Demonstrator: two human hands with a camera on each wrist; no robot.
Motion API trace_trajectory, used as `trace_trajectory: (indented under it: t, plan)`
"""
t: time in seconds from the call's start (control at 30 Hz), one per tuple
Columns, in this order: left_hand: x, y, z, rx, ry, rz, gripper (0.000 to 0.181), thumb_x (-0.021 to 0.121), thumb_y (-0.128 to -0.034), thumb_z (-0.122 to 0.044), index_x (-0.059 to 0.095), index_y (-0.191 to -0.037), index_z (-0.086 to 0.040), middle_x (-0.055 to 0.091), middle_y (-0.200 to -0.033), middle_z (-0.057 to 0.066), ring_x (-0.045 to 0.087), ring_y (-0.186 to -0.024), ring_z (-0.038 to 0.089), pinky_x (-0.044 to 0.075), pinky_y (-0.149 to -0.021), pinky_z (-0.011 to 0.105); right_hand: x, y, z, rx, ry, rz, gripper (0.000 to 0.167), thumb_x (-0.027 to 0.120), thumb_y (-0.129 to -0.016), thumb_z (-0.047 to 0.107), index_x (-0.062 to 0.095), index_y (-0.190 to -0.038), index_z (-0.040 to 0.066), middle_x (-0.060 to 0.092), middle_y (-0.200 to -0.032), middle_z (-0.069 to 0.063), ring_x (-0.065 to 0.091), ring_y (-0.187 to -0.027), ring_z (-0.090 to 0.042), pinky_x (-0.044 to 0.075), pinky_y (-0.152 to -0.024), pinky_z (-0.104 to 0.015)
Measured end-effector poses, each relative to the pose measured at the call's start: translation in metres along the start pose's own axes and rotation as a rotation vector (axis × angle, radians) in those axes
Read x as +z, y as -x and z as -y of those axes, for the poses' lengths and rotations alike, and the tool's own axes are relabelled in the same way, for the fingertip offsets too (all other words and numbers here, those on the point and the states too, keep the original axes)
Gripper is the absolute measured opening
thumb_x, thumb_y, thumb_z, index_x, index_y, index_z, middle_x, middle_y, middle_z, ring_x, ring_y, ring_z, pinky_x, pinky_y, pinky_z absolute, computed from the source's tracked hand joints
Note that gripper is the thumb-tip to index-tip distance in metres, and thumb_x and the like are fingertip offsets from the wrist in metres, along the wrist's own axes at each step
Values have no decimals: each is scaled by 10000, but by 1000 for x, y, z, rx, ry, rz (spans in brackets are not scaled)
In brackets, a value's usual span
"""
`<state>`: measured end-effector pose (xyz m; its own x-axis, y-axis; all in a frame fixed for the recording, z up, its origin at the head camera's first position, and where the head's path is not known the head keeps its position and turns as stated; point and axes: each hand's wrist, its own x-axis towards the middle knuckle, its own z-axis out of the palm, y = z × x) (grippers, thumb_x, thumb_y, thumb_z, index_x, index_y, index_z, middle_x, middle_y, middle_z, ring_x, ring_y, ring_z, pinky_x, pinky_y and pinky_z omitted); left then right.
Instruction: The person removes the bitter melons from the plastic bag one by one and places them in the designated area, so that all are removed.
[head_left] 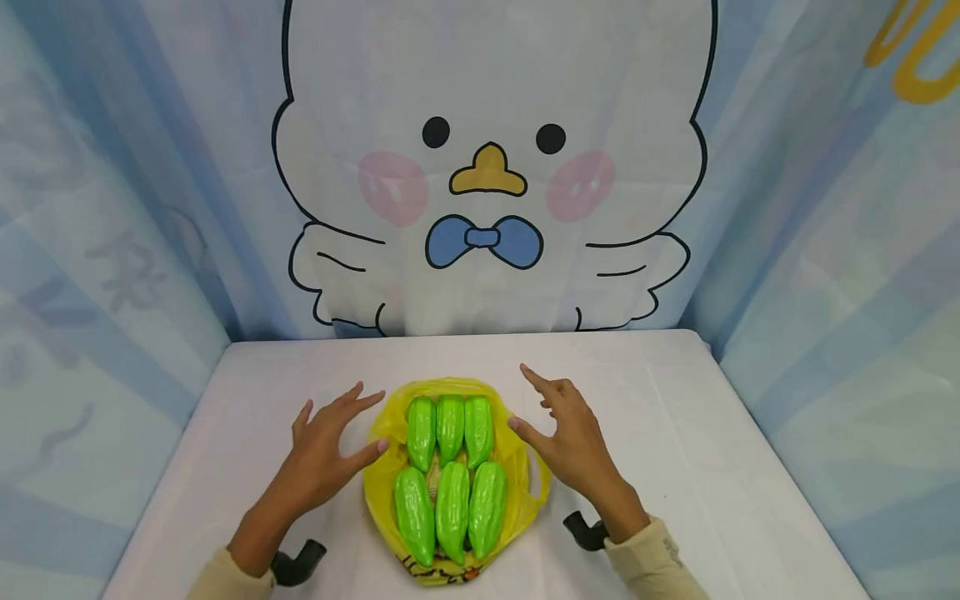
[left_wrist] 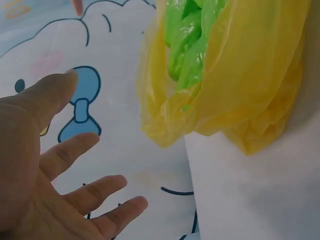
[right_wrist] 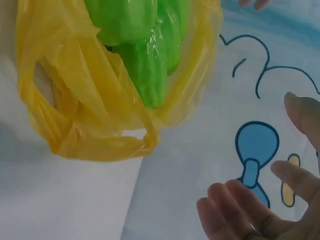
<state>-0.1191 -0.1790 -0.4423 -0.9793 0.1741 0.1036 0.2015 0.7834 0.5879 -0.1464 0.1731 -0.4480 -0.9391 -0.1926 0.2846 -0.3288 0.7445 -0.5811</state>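
Observation:
Several glossy green bitter melons [head_left: 452,508] with ridged skin lie in two rows, tips pointing toward me. They sit in a spread yellow plastic bag [head_left: 378,500]; a little beige woven surface shows between the rows. My left hand [head_left: 322,454] hovers at the bag's left side, fingers spread and holding nothing. Opposite it, my right hand [head_left: 573,437] is raised beside the bag's right edge, thumb extended and fingers loosely bent, also holding nothing. Both wrist views show the bag's gathered plastic apart from the fingers. Whether either thumb touches the rim cannot be told from the head view.
A white-covered table [head_left: 675,467] carries the bag near its front middle. Behind it hangs a curtain [head_left: 480,75] printed with a cartoon bird, and blue-white cloth encloses both sides. Black wrist mounts [head_left: 298,562] stick out below the hands.

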Motion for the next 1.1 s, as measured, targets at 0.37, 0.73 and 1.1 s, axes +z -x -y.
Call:
trace_trajectory:
  t: [0.37, 0.73, 1.1]
  plan:
    - [7, 5, 20, -115, 365, 167, 727, 818, -944, -338, 498, -1595, -299, 321, -1740, 163, 380, -1548, 497, 310, -1194, 799, 19, 2, 2, 12, -138, 103, 813, 850, -920, 309, 440, -1615, 403, 635, -1320, -77, 676, -1142, -296, 634, -957, -485]
    - [18, 6, 44, -197, 687, 318, 761, 782, -979, -264, 412, -1643, -298, 199, -1786, 108, 329, -1563, 527, 381, -1182, 762, 35, 0, 3, 12, -230, 171, 719, 839, -932, 269, 530, -1581, 271, 632, -1410, -133, 666, -1239, -344, 625, -1000, -494]
    - [28, 9, 52, -127, 785, 382, 781, 787, -967, -171, 407, -1649, -220, 199, -1784, 128, 216, -1607, 520, 249, -1273, 734, 51, -3, 2, 31, -238, 203, 688, 838, -932, 241, 557, -1560, 226, 624, -1349, -143, 678, -1220, -341, 627, -1002, -509]
